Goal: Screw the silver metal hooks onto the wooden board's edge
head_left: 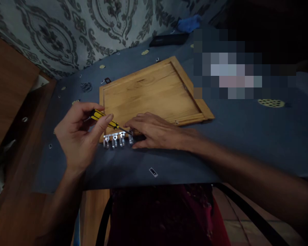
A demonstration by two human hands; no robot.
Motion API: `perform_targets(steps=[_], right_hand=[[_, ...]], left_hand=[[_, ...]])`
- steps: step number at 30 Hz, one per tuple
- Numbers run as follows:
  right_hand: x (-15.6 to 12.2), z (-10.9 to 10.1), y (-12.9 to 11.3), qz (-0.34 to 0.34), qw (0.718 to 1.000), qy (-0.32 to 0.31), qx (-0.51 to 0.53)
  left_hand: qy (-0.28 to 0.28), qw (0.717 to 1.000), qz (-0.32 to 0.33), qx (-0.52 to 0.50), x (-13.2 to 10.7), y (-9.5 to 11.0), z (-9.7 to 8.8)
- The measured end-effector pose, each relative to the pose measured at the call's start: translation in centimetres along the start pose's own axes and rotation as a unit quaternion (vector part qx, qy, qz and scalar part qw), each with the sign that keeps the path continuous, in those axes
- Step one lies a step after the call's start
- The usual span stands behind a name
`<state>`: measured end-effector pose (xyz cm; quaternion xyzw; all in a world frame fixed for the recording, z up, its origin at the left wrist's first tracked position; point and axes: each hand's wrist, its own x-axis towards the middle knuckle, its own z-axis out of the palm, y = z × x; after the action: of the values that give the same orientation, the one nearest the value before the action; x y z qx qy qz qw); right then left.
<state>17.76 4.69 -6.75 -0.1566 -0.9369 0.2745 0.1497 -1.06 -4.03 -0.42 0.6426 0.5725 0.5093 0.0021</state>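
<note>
A wooden framed panel (149, 89) lies on the blue cloth, tilted in view. Along its near left edge sits a row of several silver metal hooks (114, 140). My left hand (80, 133) is closed around a screwdriver (105, 119) with a yellow and black handle. Its shaft slants down to the right, with the tip at the rightmost hook (130, 138). My right hand (156, 131) rests over the panel's near edge, thumb below and fingertips above that same hook, which it steadies. The screw itself is too small to make out.
Behind the panel lie a dark flat case (169, 40) and a blue cloth bundle (189, 23). A small dark tangled item (86, 86) is left of the panel. The blue tablecloth (182, 160) drops at the near edge. A patterned wall (66, 34) stands behind; the upper right is blurred out.
</note>
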Motion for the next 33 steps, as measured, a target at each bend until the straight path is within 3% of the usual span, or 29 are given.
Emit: perform_targets(steps=[6,23,33], right_hand=[[0.03,-0.25,-0.21,0.006,1.0,-0.006,-0.004],[-0.05,-0.17,-0.12,-0.007,1.0,-0.001,-0.011],[-0.13,0.01,0.19,-0.014,1.0,0.004,-0.002]], left_hand=[[0.006,1.0,0.019,0.011,-0.01,0.25,0.05],[-0.056,0.995,0.053,0.067,-0.09,0.35,-0.69],[-0.049,0.996,0.031,0.062,0.05,0.52,-0.55]])
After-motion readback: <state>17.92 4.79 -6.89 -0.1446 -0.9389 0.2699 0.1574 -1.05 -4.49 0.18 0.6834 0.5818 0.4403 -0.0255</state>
